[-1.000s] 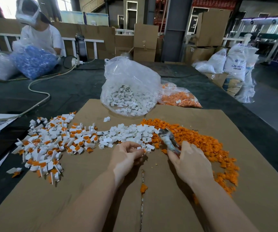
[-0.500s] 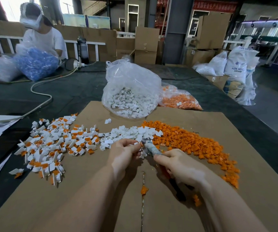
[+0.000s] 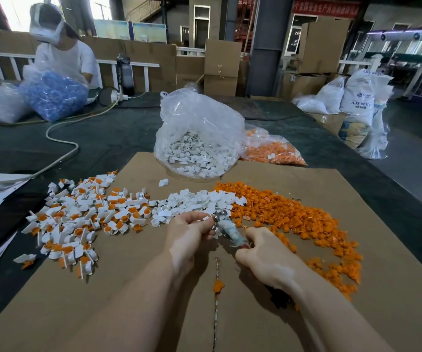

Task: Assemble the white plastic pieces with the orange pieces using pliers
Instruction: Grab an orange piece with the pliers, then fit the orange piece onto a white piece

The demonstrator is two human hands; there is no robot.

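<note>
- Since finished work is kept away from raw stock, the assembled white-and-orange pieces point(image 3: 78, 224) are spread at the far left of the cardboard sheet point(image 3: 357, 313), some spilling onto the dark table point(image 3: 118, 138).
- Next along, the loose white plastic pieces point(image 3: 194, 201) are heaped just beyond the left hand point(image 3: 189, 232), presumably so that one can be picked up without reaching.
- A small white piece is pinched at the curled fingertips of the left hand and offered up to the tool's nose; what exactly is being pressed cannot be made out.
- The pliers point(image 3: 227, 229) are gripped by the right hand point(image 3: 268, 260), fingers clenched round the handles, the metal nose aimed toward the left hand, so a squeeze appears to be under way.
- The loose orange pieces point(image 3: 293, 219) are banked to the right, beside the tool hand.
- Behind the piles, a clear bag of white pieces point(image 3: 197, 148) and a bag of orange pieces point(image 3: 276, 151) are kept as refill stock.
- Across the table another person point(image 3: 62, 54) is seated with a bag of blue parts point(image 3: 52, 95); cardboard boxes point(image 3: 221, 64) and white resin sacks point(image 3: 357, 102) are stacked around the workshop.
</note>
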